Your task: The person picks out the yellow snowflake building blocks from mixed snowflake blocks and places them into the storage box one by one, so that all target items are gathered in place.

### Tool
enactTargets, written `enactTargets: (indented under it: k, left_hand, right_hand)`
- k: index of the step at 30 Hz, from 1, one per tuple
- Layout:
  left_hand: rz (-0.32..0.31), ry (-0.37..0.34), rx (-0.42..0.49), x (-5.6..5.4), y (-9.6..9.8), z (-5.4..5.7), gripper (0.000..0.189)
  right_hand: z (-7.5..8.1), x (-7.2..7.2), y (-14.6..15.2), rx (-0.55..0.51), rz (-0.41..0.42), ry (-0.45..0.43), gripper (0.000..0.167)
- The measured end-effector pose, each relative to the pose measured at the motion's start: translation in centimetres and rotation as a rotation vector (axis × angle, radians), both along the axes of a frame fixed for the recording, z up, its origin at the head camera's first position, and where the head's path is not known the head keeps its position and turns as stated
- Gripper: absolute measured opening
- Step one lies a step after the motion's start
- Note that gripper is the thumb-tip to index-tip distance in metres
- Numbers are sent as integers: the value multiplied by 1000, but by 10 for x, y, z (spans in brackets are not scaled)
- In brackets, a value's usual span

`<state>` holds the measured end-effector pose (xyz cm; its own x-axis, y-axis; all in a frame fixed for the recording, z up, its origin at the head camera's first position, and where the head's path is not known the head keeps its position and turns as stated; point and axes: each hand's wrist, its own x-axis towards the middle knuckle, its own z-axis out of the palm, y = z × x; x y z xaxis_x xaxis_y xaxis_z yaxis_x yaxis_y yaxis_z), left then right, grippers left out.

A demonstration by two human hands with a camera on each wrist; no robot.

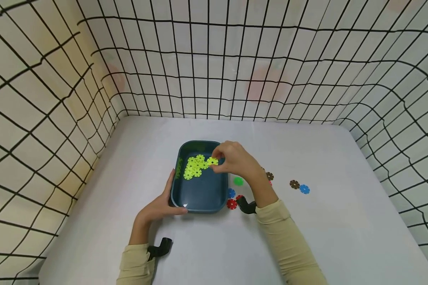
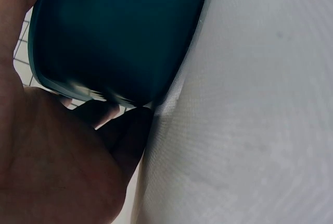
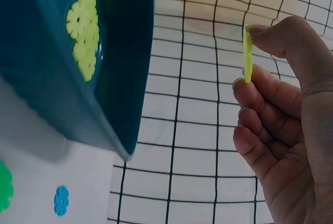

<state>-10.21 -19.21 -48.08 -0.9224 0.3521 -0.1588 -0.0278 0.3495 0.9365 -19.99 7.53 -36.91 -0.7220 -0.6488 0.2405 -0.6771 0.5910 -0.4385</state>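
Note:
A dark teal plastic tray [image 1: 199,198] holds a cluster of yellow snowflake-shaped discs [image 1: 194,167] toward its far left part. My left hand [image 1: 160,206] grips the tray at its near left corner, thumb along the near edge and fingers against the left side. Over the tray's right far part, my right hand [image 1: 235,158] pinches a single yellow disc [image 3: 248,54] by its edges between thumb and fingertips. The right wrist view shows that disc edge-on, apart from the pile inside the tray.
Right of the tray lie a green disc [image 1: 238,181], a blue disc [image 1: 231,192] and a red disc [image 1: 232,204]. Farther right are a brown disc [image 1: 294,184] and another blue disc [image 1: 304,189]. Black wire mesh [image 1: 207,59] stands along the table's back and sides.

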Motion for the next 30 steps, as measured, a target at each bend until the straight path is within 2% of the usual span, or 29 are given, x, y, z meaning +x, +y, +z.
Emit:
enactTargets:
  k: [14, 23, 30]
  left_hand:
    - [-10, -15, -33, 0, -2, 1, 128]
    - [-12, -34, -33, 0, -2, -1, 127]
    - [0, -36, -32, -1, -3, -1, 128]
  right_hand:
    - [2, -17, -40, 30, 35, -55, 26]
    - [-18, -24, -53, 58, 22, -75, 26]
    - [-32, -35, -54, 51, 33, -59, 27]
